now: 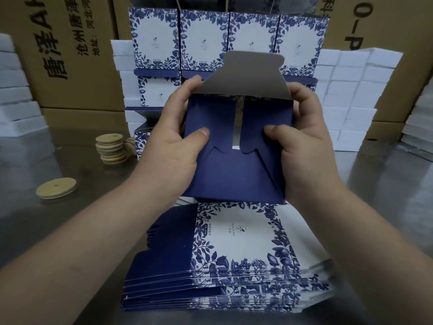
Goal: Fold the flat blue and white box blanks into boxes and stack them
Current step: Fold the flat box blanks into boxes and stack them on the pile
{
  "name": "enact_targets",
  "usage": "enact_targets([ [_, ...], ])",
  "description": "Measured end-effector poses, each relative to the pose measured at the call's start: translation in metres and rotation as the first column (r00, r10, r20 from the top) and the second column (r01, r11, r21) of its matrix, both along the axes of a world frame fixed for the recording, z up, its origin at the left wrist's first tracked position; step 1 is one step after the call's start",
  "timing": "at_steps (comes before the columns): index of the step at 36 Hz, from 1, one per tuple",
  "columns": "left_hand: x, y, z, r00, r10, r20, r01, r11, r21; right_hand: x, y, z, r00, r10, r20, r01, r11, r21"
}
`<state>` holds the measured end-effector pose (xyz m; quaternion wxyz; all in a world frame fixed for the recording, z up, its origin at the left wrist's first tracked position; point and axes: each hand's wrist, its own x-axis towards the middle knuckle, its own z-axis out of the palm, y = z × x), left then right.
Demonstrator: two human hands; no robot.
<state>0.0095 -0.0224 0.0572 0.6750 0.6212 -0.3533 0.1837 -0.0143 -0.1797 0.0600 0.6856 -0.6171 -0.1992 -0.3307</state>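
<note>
I hold a partly folded dark blue box (234, 174) in mid-air, its bottom end facing me. My left hand (173, 146) grips its left side, thumb pressing the left flap down. My right hand (304, 146) grips the right side, thumb on the right flap. A grey-white flap (246, 76) stands up at the far edge. Below lies a pile of flat blue and white blanks (234, 254). Behind, folded boxes (203, 41) stand stacked in rows.
Round tan discs (111, 148) are piled at the left on the grey table (70, 207), with one loose disc (56, 187) nearer. White trays (346, 95) are stacked at the right and left. Brown cartons (70, 55) form the back wall.
</note>
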Motion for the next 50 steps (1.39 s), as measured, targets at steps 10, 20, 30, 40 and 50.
enact_targets([
  [10, 0.002, 0.001, -0.003, 0.998, 0.018, -0.053, -0.02, 0.999, -0.043, -0.005, 0.002, 0.001, 0.998, 0.035, -0.057, -0.029, 0.995, 0.099],
  [20, -0.003, 0.0, -0.004, 0.987, 0.16, 0.019, -0.161, 0.984, 0.082, -0.002, 0.003, -0.003, 0.989, -0.132, -0.064, 0.118, 0.977, -0.179],
  [30, -0.006, 0.0, -0.003, 0.967, 0.249, -0.058, -0.232, 0.948, 0.217, -0.001, 0.003, -0.001, 0.944, -0.26, -0.201, 0.215, 0.951, -0.221],
  [40, -0.006, -0.002, -0.004, 0.942, 0.334, -0.025, -0.312, 0.904, 0.293, -0.003, 0.003, -0.002, 0.95, -0.264, -0.165, 0.226, 0.949, -0.221],
  [50, -0.008, -0.003, -0.006, 0.901, 0.433, 0.015, -0.42, 0.862, 0.284, -0.004, 0.006, -0.004, 0.957, -0.278, -0.083, 0.251, 0.936, -0.246],
])
